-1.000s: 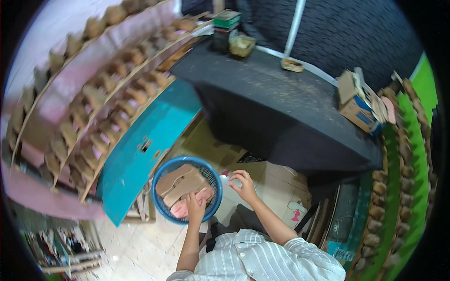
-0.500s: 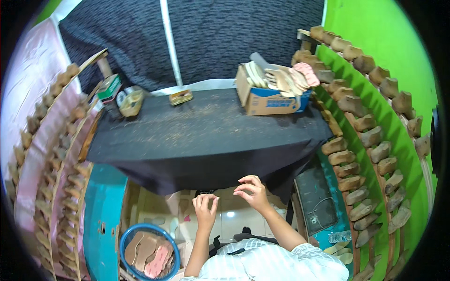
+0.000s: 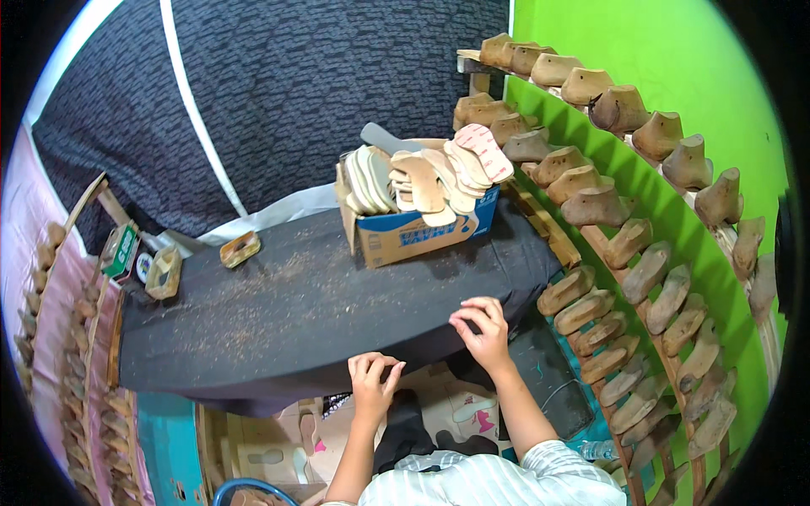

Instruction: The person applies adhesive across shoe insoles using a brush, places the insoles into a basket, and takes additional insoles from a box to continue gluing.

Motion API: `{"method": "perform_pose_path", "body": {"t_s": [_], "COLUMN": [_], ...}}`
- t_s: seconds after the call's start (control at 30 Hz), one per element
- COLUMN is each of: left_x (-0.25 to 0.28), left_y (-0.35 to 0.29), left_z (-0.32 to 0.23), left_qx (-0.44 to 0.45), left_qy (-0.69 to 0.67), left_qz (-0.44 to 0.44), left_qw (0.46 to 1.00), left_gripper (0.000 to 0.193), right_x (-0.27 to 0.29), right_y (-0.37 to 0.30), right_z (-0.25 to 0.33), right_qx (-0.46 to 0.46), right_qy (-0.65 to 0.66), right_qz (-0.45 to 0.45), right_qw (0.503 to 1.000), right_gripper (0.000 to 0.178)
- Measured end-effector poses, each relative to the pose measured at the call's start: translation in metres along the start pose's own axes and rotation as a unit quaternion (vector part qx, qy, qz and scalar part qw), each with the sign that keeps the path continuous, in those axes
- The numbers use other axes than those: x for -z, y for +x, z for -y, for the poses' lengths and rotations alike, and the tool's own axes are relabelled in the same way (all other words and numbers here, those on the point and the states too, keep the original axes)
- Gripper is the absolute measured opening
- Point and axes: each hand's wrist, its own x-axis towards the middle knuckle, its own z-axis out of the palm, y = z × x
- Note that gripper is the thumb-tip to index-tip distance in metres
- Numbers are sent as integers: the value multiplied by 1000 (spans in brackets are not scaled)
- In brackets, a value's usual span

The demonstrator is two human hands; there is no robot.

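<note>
My left hand (image 3: 371,384) hovers just off the table's near edge, fingers loosely curled and the thumb a little apart from them. To its right and slightly farther forward, my right hand (image 3: 484,333) is raised with bent, parted fingers. Nothing shows in either hand. Both are nearest to the table (image 3: 291,308), which is draped in dark cloth and scattered with light brown crumbs. On its far right side stands a cardboard box (image 3: 426,243) holding stacked insole-shaped pieces (image 3: 422,181) in white, tan and pink.
Racks of wooden shoe lasts (image 3: 595,202) line the right side; more lasts (image 3: 34,304) stand at the left. A small yellowish tray (image 3: 240,250), an open container (image 3: 164,274) and a green box (image 3: 120,251) sit on the table. A blue basin (image 3: 253,484) is by my left.
The view has turned to the right and come closer, so the table and box appear larger and farther left. Both hands stay raised and still hold nothing visible.
</note>
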Motion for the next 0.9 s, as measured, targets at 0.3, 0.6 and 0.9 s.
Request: {"method": "perform_pose_path", "body": {"t_s": [0.3, 0.6, 0.9], "left_x": [-62, -86, -71], "left_y": [127, 179, 167], "left_z": [8, 33, 34], "left_qx": [-96, -106, -71], "left_qy": [-29, -43, -32], "left_qz": [-8, -1, -10], "left_qw": [995, 993, 997], "left_gripper": [15, 14, 11], "right_x": [-13, -27, -26], "right_y": [148, 203, 202], "right_z": [-98, -186, -154], "right_qx": [-153, -223, -189], "right_qy": [-49, -118, 200], "right_qz": [-142, -160, -211], "right_qw": [977, 954, 938], "right_gripper": [35, 36, 26]}}
